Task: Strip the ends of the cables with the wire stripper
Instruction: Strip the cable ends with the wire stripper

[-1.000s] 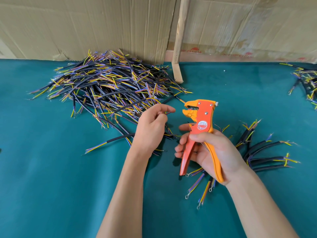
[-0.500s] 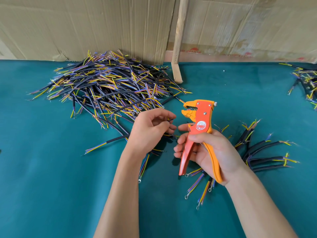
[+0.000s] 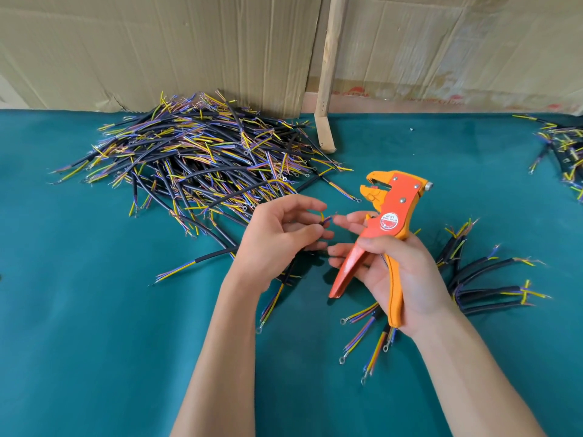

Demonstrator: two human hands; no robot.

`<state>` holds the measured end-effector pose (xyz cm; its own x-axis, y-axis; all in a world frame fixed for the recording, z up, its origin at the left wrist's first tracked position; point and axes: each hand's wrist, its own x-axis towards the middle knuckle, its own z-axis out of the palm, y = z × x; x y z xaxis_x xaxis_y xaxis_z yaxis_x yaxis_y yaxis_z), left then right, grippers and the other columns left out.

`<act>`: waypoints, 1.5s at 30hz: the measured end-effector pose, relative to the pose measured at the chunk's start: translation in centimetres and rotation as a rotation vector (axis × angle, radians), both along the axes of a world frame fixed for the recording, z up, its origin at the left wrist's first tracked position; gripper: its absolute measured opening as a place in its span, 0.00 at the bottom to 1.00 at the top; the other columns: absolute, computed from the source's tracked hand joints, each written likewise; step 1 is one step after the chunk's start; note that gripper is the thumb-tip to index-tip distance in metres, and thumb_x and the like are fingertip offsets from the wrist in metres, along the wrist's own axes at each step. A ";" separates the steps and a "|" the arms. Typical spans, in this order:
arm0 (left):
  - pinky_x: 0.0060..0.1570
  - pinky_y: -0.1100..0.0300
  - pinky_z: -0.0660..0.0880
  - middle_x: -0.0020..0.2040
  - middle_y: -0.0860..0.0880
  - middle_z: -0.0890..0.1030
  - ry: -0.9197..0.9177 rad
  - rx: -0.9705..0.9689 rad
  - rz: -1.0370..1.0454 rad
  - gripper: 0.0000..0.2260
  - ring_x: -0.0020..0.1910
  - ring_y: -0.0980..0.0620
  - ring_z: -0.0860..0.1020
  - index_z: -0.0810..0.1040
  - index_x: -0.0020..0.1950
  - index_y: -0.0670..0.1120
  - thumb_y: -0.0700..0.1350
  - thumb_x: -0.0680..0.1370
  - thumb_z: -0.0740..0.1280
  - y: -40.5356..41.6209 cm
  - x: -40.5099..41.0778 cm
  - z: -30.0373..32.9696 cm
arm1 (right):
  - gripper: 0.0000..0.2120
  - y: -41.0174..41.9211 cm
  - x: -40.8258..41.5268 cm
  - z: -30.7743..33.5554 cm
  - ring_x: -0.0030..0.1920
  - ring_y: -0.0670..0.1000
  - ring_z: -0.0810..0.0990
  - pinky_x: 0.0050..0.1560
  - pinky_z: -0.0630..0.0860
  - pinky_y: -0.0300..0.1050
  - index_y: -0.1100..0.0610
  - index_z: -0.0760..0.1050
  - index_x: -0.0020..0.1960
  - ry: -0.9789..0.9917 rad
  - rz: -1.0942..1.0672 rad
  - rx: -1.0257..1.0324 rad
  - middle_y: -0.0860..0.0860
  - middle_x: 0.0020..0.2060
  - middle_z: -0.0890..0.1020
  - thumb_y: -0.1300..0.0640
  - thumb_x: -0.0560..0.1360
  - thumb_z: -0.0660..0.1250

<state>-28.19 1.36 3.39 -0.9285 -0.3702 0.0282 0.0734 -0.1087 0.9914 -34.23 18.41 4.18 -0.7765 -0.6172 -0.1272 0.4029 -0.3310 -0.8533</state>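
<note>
My right hand (image 3: 400,275) grips the orange wire stripper (image 3: 386,222) by its handles, jaws up and pointing left. My left hand (image 3: 277,238) pinches the upper end of a black cable (image 3: 274,299) just left of the stripper. The cable's yellow and purple wire ends stick out between the fingertips, and its ring-terminal end hangs down to the cloth. The right index finger reaches toward those wire ends. A large heap of black cables (image 3: 195,162) lies behind the left hand.
A smaller group of cables (image 3: 485,279) lies under and right of my right hand. More cables (image 3: 564,146) sit at the far right edge. A wooden stick (image 3: 328,74) leans on the cardboard wall (image 3: 157,48) behind the green cloth (image 3: 94,326).
My left hand lifted a cable out of the pile and drew it toward the stripper; its lower end now hangs beneath the hand. The right hand kept its hold on the stripper.
</note>
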 end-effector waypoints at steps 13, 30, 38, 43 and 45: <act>0.45 0.59 0.83 0.47 0.39 0.79 -0.028 -0.047 0.017 0.12 0.43 0.44 0.87 0.82 0.53 0.41 0.27 0.78 0.67 0.2 -0.1 0.0 | 0.20 0.3 -0.1 0.1 0.41 0.61 0.84 0.47 0.83 0.55 0.64 0.75 0.60 -0.018 0.018 -0.007 0.65 0.58 0.83 0.65 0.68 0.65; 0.45 0.58 0.83 0.43 0.45 0.78 -0.053 -0.048 -0.015 0.13 0.41 0.50 0.84 0.83 0.55 0.41 0.26 0.78 0.66 0.4 -0.1 0.2 | 0.18 0.1 0.1 -0.2 0.40 0.61 0.84 0.45 0.83 0.55 0.62 0.77 0.58 0.026 -0.014 0.009 0.64 0.60 0.83 0.65 0.68 0.66; 0.44 0.57 0.84 0.44 0.43 0.76 -0.066 -0.064 0.016 0.13 0.39 0.51 0.83 0.84 0.52 0.43 0.27 0.78 0.66 0.3 -0.2 0.1 | 0.18 0.1 -0.1 -0.2 0.41 0.61 0.85 0.46 0.83 0.54 0.61 0.76 0.59 0.046 -0.025 -0.008 0.59 0.62 0.83 0.65 0.69 0.65; 0.42 0.60 0.82 0.44 0.42 0.76 -0.070 -0.064 0.023 0.13 0.38 0.51 0.83 0.83 0.53 0.41 0.26 0.77 0.66 0.3 -0.2 0.1 | 0.19 0.1 0.0 -0.3 0.41 0.60 0.84 0.47 0.83 0.54 0.62 0.76 0.60 0.050 0.021 -0.007 0.57 0.64 0.83 0.65 0.69 0.64; 0.42 0.60 0.82 0.44 0.42 0.76 -0.071 -0.064 0.021 0.12 0.38 0.51 0.83 0.83 0.54 0.40 0.26 0.77 0.66 0.3 -0.2 0.1 | 0.18 0.2 -0.1 -0.3 0.41 0.60 0.85 0.47 0.83 0.54 0.62 0.77 0.60 0.053 0.026 -0.008 0.56 0.64 0.83 0.65 0.70 0.64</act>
<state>-28.40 1.63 3.54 -0.9209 -0.3895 -0.0133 0.0043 -0.0443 0.9990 -34.28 18.58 3.86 -0.7656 -0.6381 -0.0814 0.3659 -0.3280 -0.8710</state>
